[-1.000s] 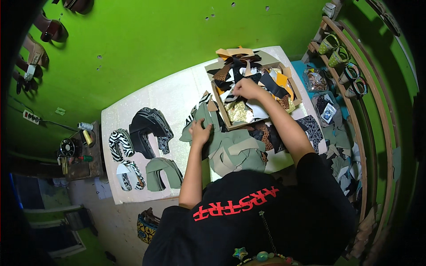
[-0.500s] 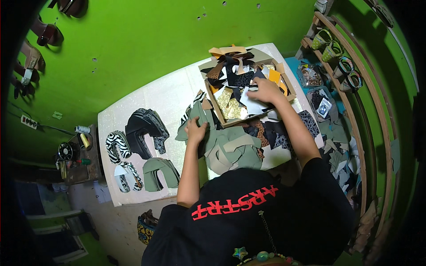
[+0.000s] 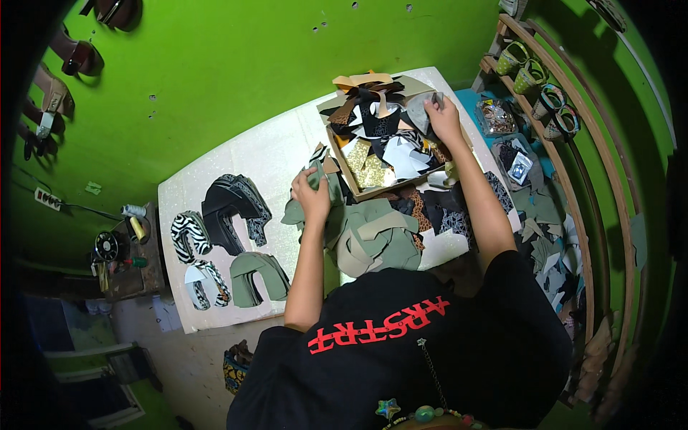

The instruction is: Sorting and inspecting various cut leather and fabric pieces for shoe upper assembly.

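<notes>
My right hand [image 3: 443,118] is at the far right corner of an open cardboard box [image 3: 345,172], its fingers closed on a grey cut piece [image 3: 418,113]. Offcuts in black, white, zebra print and glittery gold [image 3: 367,166] fill the box. Beside the box's left wall, my left hand [image 3: 311,197] is closed round some sage-green cut pieces [image 3: 319,175]; the fingertips are partly hidden. A zebra-print edge shows just above those pieces. In front of the box lies a loose heap of more green pieces [image 3: 376,240].
On the table's [image 3: 251,158] left stand stacks of curved pieces: black [image 3: 228,208], zebra [image 3: 188,238], white and patterned [image 3: 204,283], green [image 3: 258,276]. Leopard-print scraps [image 3: 417,208] lie near the box. A wooden rack [image 3: 555,150] holding sandals is at the right, beside plastic tubs [image 3: 496,116].
My right hand has moved from the box's middle to its far right corner and now grips the grey piece. The offcuts there have shifted. My left hand has risen slightly with the green pieces.
</notes>
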